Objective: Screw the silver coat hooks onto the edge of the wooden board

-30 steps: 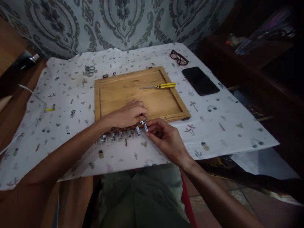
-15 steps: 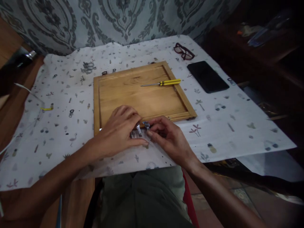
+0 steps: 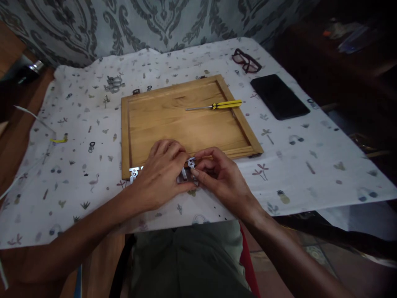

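Observation:
A framed wooden panel point(image 3: 182, 120) lies on the patterned cloth. At its near edge, my left hand point(image 3: 166, 176) rests with bent fingers around a metal piece point(image 3: 185, 174), the thumb stretched below it. My right hand point(image 3: 221, 176) pinches a small metal hinge part point(image 3: 191, 162) between thumb and fingers, close beside my left fingertips. Another metal hinge point(image 3: 134, 173) shows at the panel's near left corner, partly behind my left hand. A yellow-handled screwdriver point(image 3: 226, 104) lies across the right part of the panel.
Beyond the panel's left corner are several metal hinges point(image 3: 114, 83). Glasses point(image 3: 246, 61) and a black phone point(image 3: 279, 97) lie to the right. A yellow item point(image 3: 58, 140) and a white cable point(image 3: 34, 116) are at the left.
The view has shifted slightly. The metal part at my right fingertips has turned and shows more plainly. More of the hinge at the near left corner is visible.

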{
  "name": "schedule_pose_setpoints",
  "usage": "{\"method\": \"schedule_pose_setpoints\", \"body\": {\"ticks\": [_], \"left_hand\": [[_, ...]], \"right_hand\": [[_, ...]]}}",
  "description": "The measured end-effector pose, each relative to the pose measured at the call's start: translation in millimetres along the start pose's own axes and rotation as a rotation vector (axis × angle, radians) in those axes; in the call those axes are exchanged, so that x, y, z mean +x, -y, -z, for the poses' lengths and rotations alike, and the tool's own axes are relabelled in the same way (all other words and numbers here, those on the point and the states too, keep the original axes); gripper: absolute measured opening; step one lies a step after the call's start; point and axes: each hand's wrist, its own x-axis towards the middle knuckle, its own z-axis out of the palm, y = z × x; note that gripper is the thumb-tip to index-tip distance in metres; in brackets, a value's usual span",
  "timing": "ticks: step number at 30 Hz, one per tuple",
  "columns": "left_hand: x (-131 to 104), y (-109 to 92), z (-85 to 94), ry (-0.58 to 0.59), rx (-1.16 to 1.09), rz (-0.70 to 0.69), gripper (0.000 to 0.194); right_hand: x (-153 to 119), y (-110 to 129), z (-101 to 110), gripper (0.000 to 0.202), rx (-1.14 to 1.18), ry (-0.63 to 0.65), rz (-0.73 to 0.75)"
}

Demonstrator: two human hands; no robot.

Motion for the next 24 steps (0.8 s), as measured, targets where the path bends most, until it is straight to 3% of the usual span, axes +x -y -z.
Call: {"method": "schedule_pose_setpoints", "body": {"ticks": [15,24], "left_hand": [[2,-6,1.0,0.010,0.046,0.025,0.038],[3,-12,-1.6,0.012,0.046,0.114,0.027]], "right_hand": [[2,4,0,0.046,0.025,0.004,0.003],[0,2,1,0.031,-0.108,-0.021,0.088]]}}
